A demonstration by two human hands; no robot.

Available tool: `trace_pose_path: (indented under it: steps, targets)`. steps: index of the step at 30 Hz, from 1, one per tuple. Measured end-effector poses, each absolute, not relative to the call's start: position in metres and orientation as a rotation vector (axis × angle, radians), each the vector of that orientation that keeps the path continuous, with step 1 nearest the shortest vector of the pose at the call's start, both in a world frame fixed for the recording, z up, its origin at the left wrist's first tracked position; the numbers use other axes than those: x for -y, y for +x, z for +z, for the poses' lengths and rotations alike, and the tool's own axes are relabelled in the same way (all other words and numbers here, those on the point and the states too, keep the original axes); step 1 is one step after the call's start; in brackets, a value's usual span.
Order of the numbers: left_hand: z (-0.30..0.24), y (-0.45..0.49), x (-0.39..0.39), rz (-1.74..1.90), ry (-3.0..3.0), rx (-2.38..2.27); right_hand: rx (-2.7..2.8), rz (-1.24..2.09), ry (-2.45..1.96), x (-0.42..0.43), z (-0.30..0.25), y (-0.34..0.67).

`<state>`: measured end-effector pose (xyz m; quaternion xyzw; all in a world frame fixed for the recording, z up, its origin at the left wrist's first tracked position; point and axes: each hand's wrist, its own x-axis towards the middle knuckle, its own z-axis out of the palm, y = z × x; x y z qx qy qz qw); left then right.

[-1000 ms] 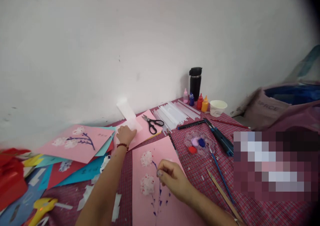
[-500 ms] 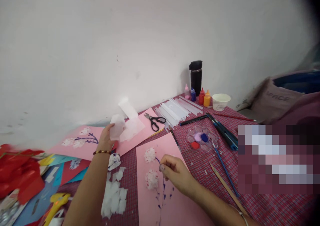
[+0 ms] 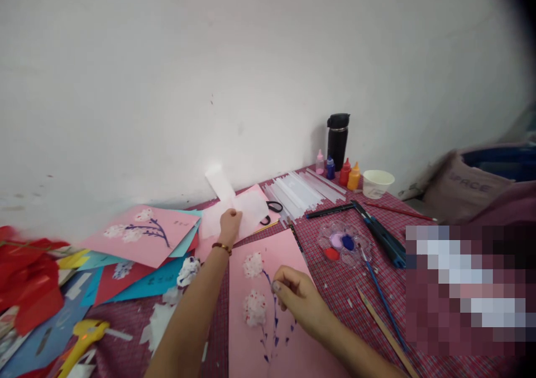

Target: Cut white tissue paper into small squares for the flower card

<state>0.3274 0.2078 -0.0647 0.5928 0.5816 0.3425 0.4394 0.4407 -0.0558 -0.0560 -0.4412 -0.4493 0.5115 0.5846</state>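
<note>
My left hand (image 3: 230, 225) is closed on a thin white paper sheet (image 3: 252, 213), which partly covers a pair of black-handled scissors (image 3: 274, 206). Over the pink card (image 3: 293, 347) in front of me, my right hand (image 3: 298, 295) is closed in a pinch; whatever its fingertips hold, if anything, cannot be made out. Painted dark blue stems (image 3: 275, 322) run down this card. Two puffy white flowers (image 3: 254, 308) with red dots are on its left half. Torn white paper bits (image 3: 159, 322) lie left of it, partly behind my left forearm.
On the right are a paint palette (image 3: 335, 241), a blue brush (image 3: 385, 300), a wooden stick (image 3: 385, 330) and a blue-black glue gun (image 3: 379, 233). Glue sticks (image 3: 297, 194), paint bottles (image 3: 345, 171), a black flask (image 3: 337, 140) and a white bowl (image 3: 377, 183) stand or lie behind. A yellow glue gun (image 3: 86, 336) is left.
My left hand has moved right with the white paper, laying it over part of the scissors. My right hand keeps its pinch over the pink card. The view has shifted slightly.
</note>
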Motion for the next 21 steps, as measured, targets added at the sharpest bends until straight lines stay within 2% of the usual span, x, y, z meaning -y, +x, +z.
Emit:
trace_pose_path:
  steps: [6,12,21]
  targets:
    - [-0.054,0.339,-0.197,0.799,1.759,-1.670,1.051,1.228,-1.072,0.056,-0.052,0.441]
    - [-0.026,0.287,-0.212,0.814,1.867,-1.825,1.039,1.210,-1.095,0.055,-0.046,0.441]
    - [-0.048,0.271,-0.221,0.545,1.976,-1.838,1.042,1.200,-1.123,0.057,-0.046,0.439]
